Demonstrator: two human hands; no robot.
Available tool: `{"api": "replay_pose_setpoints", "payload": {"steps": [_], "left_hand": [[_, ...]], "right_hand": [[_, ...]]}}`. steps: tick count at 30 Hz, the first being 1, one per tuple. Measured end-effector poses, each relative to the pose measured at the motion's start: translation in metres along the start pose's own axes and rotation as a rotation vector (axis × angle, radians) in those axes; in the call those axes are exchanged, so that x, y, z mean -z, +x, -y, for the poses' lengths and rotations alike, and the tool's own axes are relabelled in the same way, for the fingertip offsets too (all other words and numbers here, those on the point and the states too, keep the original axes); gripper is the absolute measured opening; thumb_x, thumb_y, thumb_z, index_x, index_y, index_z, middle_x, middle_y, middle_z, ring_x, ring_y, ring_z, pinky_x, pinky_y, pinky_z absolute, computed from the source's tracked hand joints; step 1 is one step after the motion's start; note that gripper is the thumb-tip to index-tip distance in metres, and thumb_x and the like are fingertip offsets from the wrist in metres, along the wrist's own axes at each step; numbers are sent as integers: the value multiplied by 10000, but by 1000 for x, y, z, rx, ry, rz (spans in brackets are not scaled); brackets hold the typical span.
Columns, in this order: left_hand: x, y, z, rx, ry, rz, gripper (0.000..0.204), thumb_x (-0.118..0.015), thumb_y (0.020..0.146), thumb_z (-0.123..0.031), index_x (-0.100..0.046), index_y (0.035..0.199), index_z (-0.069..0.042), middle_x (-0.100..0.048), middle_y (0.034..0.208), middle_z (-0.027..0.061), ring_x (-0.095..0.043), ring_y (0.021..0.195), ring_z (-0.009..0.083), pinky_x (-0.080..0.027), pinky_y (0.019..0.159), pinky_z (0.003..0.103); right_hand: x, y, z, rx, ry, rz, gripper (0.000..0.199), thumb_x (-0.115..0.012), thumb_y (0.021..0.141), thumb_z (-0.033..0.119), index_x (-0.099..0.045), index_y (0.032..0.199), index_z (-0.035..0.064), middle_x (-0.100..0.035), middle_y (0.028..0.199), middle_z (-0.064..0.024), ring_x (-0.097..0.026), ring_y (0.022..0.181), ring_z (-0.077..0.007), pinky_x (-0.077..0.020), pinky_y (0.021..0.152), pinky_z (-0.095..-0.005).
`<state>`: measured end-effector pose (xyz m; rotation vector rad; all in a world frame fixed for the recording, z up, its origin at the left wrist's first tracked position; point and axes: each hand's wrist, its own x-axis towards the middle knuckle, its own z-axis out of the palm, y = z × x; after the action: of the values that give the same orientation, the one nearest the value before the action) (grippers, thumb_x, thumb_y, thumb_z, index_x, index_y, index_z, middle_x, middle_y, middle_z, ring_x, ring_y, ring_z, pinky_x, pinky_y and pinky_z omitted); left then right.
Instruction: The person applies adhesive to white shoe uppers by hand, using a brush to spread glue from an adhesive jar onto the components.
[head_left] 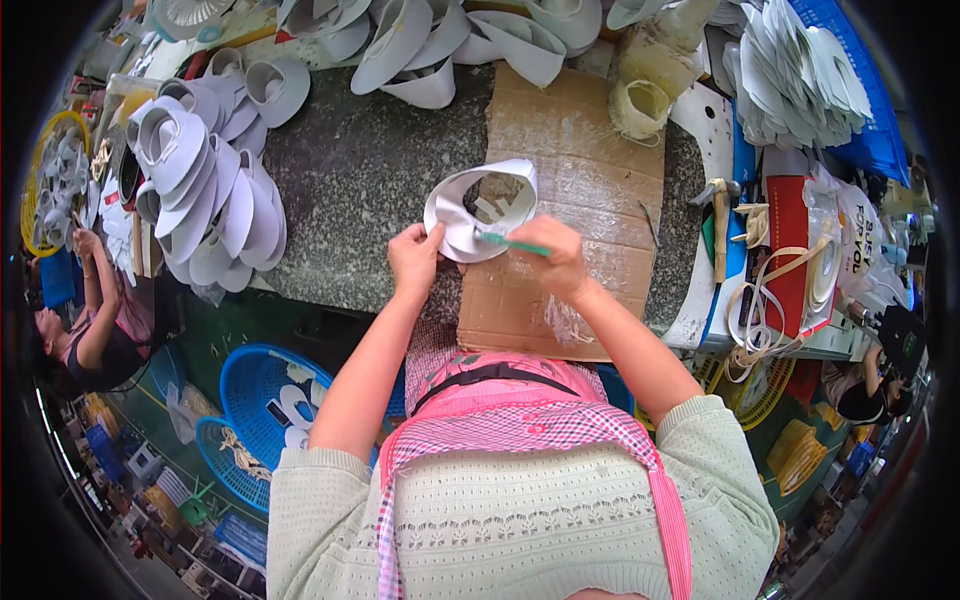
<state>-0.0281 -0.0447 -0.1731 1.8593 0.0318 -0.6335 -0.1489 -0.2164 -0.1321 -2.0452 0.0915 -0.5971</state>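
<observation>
the left hand is closed on the near edge of a white curved piece, pinching it between thumb and fingers so the loop stands up off the cardboard with its inner face turned toward the person. the right hand is curled shut around a green brush, its tip laid on the piece's lower wall; gripped low like a pen, it looks set for fine strokes, probably glue, though the bristles are too small to make out. the cardboard lies over the stone bench, seemingly to keep mess off it. a stack of like white pieces sits within left reach, more at far right. a hammer and a tape roll lie right of the cardboard. a blue basket stands below the bench.
</observation>
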Motion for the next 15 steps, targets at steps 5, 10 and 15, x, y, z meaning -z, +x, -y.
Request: {"api": "replay_pose_setpoints", "payload": {"steps": [5, 10, 15], "left_hand": [[-1, 7, -5, 88, -27, 72, 206, -631, 766, -168, -613, 677, 17, -583, 589, 23, -511, 473, 60, -419, 438, 205], [4, 6, -8, 104, -48, 113, 201, -620, 777, -173, -615, 703, 14, -589, 625, 24, -524, 512, 68, -431, 456, 204], [7, 9, -8, 115, -30, 151, 193, -605, 788, -167, -610, 714, 10, -588, 637, 20, -525, 526, 68, -433, 468, 201]], "right_hand": [[-13, 10, -7, 22, -63, -74, 148, -664, 654, 27, -641, 792, 73, -614, 724, -77, -580, 666, -233, -451, 594, -314], [-18, 15, -8, 47, 2, -27, 184, -663, 655, -1, -640, 829, 54, -616, 746, -72, -587, 692, -218, -457, 621, -301], [-8, 5, -1, 163, -49, 194, 233, -668, 627, 7, -634, 852, 60, -611, 768, -70, -585, 708, -227, -463, 622, -308]]}}
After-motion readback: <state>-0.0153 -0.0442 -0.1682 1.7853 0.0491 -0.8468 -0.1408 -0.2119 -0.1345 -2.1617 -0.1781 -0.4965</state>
